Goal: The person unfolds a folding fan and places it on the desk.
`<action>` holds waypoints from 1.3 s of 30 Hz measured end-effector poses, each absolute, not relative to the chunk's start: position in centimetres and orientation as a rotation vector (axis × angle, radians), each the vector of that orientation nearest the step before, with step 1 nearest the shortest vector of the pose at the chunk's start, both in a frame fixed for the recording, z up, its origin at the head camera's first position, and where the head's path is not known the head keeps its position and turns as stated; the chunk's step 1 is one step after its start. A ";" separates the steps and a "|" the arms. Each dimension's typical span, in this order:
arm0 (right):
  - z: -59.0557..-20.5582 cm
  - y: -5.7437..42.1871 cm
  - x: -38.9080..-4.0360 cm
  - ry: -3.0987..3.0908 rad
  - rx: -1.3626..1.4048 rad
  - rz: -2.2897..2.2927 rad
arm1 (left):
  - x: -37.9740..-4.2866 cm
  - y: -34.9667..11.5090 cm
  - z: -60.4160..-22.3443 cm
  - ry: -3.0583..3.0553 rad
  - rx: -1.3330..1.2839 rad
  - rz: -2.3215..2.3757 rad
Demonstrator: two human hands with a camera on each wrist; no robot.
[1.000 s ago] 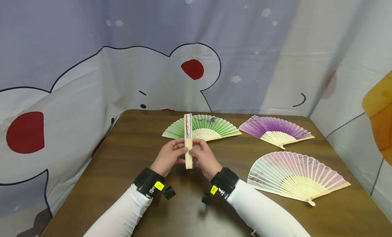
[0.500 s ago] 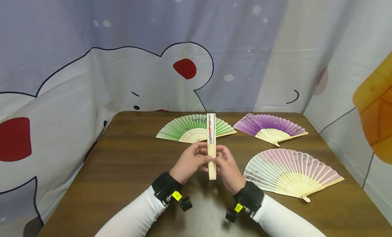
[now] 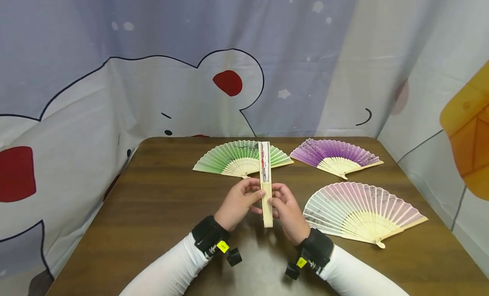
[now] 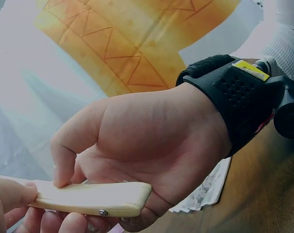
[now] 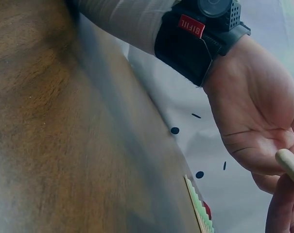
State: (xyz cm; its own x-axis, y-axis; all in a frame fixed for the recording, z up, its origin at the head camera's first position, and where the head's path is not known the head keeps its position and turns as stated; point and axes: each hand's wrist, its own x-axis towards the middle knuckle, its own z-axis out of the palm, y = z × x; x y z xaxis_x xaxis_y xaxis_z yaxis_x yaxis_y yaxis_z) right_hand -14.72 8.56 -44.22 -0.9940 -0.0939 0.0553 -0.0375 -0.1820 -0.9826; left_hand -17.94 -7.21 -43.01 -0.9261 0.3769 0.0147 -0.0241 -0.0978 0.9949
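Note:
A folded fan [image 3: 265, 168] with pale wooden ribs and a red-and-black print on white is held upright between both hands. My left hand [image 3: 238, 204] pinches it from the left, thumb on the near side. From the right, my right hand [image 3: 289, 213] grips it at about the same height. In the left wrist view, the fan's rib end [image 4: 98, 196] shows a small metal rivet, and the opposite right hand [image 4: 151, 131] has its fingers curled around it. The right wrist view shows only the fan's tip [image 5: 290, 165] beside the left hand [image 5: 263, 107].
Three spread fans lie on the brown wooden table [image 3: 153, 228]: a green fan [image 3: 225, 158] behind my hands, a purple fan [image 3: 340, 153] at the back right, and a pink-and-white fan [image 3: 366, 211] right of my right forearm. A printed curtain [image 3: 183, 92] surrounds the table's far sides.
Both hands and the folded fan shift right in the view and slightly nearer, then almost stop. The background also slides left as the head view turns. The spread fans lie as before.

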 end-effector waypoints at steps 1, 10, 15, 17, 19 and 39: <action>-44.2 8.5 -14.7 1.986 -0.163 -2.382 | -17.9 -7.3 -43.0 1.899 0.384 2.112; -43.8 8.9 -14.9 1.999 -0.110 -2.380 | -17.8 -7.4 -42.9 1.899 0.378 2.104; -43.2 9.3 -15.1 1.975 -0.126 -2.372 | -18.1 -7.5 -43.0 1.874 0.379 2.133; -43.2 9.5 -15.1 1.960 -0.120 -2.368 | -18.2 -7.6 -43.0 1.866 0.387 2.134; -43.1 9.6 -15.2 1.942 -0.118 -2.361 | -18.2 -7.7 -43.0 1.861 0.397 2.128; -42.9 10.4 -15.4 1.790 -0.207 -2.363 | -17.9 -8.1 -42.7 1.834 0.401 2.114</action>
State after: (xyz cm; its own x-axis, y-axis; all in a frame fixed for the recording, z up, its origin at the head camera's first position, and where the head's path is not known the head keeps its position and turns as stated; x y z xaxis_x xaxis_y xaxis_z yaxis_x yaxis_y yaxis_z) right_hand -15.35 10.36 -42.88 -0.9760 -0.2178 0.0080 0.0513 -0.2651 -0.9628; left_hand -17.88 -8.09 -42.70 -0.9119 0.4103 0.0067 -0.0512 -0.1301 0.9902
